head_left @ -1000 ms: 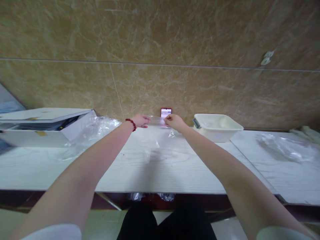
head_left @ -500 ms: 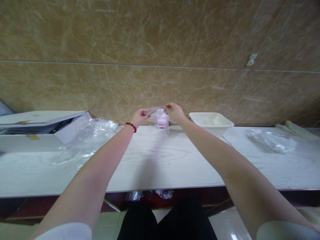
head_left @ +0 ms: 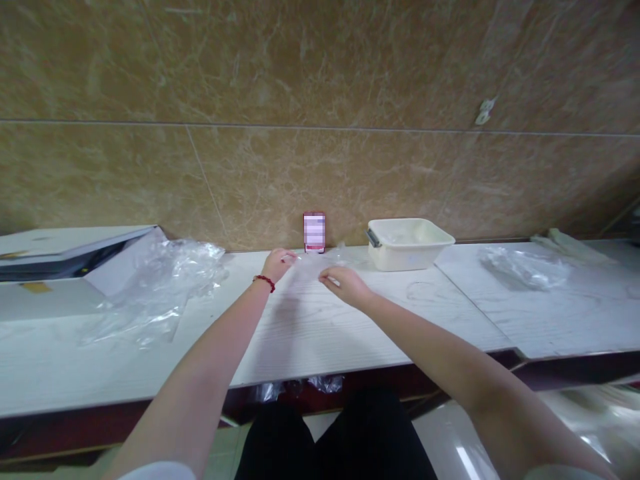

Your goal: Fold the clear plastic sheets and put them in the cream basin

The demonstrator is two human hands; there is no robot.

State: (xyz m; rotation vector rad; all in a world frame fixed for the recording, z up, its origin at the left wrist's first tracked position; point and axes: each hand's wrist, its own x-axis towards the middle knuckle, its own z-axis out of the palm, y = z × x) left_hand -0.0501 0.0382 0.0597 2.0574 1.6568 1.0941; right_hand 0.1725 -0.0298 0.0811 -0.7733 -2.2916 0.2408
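Observation:
A thin clear plastic bag [head_left: 313,267] lies flat on the white table [head_left: 310,333], hard to make out. My left hand [head_left: 278,264], with a red bead bracelet at the wrist, rests on the bag's left part with its fingers curled down. My right hand [head_left: 343,285] presses on the bag's near right part, fingers bent toward the table. Behind the bag a small pink-and-white phone [head_left: 314,232] stands against the wall.
A cream plastic tub [head_left: 409,243] sits right of the phone. Crumpled clear plastic [head_left: 155,283] lies at left beside a white box [head_left: 60,257] with its lid raised. More clear plastic [head_left: 523,267] lies at right. A marble wall backs the table.
Both hands have come down from holding the bag up in front of the phone to the table top. The bag now lies flat, and my right hand has drawn nearer to me.

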